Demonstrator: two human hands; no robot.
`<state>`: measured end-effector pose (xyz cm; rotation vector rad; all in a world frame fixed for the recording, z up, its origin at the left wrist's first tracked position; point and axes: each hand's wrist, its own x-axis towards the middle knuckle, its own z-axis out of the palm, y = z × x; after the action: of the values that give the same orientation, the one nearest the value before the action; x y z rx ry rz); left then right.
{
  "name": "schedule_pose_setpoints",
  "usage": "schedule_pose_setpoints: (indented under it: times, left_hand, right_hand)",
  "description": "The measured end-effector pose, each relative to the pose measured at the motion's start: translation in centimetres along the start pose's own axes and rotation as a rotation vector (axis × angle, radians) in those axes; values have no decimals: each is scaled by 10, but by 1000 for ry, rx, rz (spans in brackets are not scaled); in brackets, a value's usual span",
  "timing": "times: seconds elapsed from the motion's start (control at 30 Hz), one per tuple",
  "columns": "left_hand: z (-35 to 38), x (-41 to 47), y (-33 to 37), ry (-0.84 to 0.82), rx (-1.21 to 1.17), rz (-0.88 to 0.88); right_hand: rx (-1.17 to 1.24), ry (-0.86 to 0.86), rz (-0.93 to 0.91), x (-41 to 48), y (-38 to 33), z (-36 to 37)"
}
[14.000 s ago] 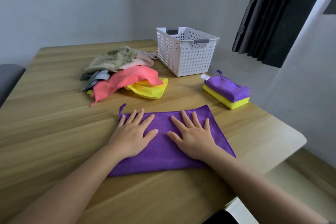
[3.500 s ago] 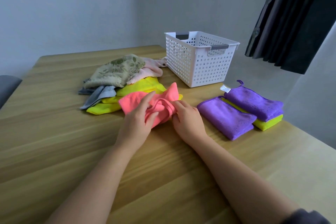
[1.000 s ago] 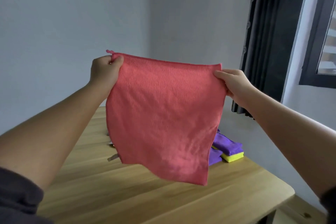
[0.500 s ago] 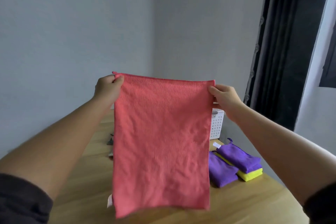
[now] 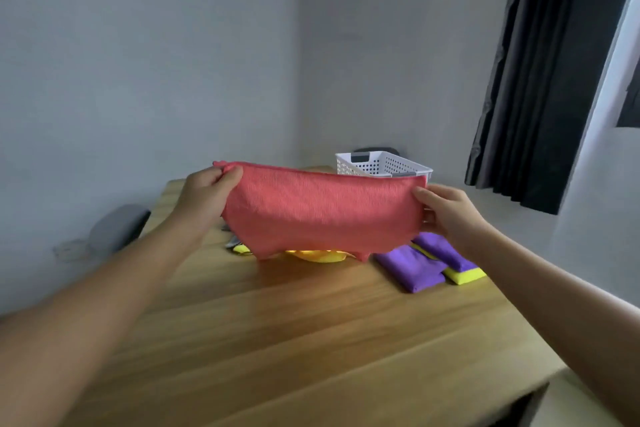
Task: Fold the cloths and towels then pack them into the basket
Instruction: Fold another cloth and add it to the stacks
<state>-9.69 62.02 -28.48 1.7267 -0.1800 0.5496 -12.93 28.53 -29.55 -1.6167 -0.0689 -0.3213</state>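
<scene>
Between both hands' grips hangs pink cloth (image 5: pixel 322 215).

left hand (image 5: pixel 204 196) + right hand (image 5: pixel 446 215) pinch pink cloth (image 5: pixel 322 211) top corners | white basket (image 5: pixel 384 165) behind | folded purple cloths (image 5: pixel 415 263) right

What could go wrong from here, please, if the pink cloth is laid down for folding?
Held by the left hand and right hand at its top corners, the pink cloth hangs with its lower edge seemingly over the loose yellow cloth; laid down there, it would likely bunch. Its right lower corner hangs close to the folded purple cloth and might drag it askew.
</scene>
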Motion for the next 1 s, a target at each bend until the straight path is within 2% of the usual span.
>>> schedule_pose_setpoints:
  times: [0.17,0.3,0.4,0.53,0.63,0.73,0.87,1.0]
  left_hand:
    - [-1,-89,-52,-92,59,-199]
    - [1,-157,-86,-166,77,-283]
    - [-7,-185,-103,-237,-21,-319]
    - [-34,-200,-103,-489,-38,-269]
    - [-45,-200,-100,-575,-66,-284]
    - [-37,-190,-100,-517,-18,-262]
    - [-14,-159,-104,-252,102,-237]
    - [7,-121,-114,-115,235,-257]
  right_hand:
    - [-73,-55,181,-69,71,-12]
    - [-128,-131,298,-116,122,-21]
    - [-184,-235,241,-134,132,-26]
    - [-275,-457,104,-147,127,-36]
    - [-265,-545,110,-147,122,-39]
    - [-197,-414,152,-137,119,-32]
    - [-184,-203,156,-107,121,-17]
    - [-213,-51,157,-70,128,2]
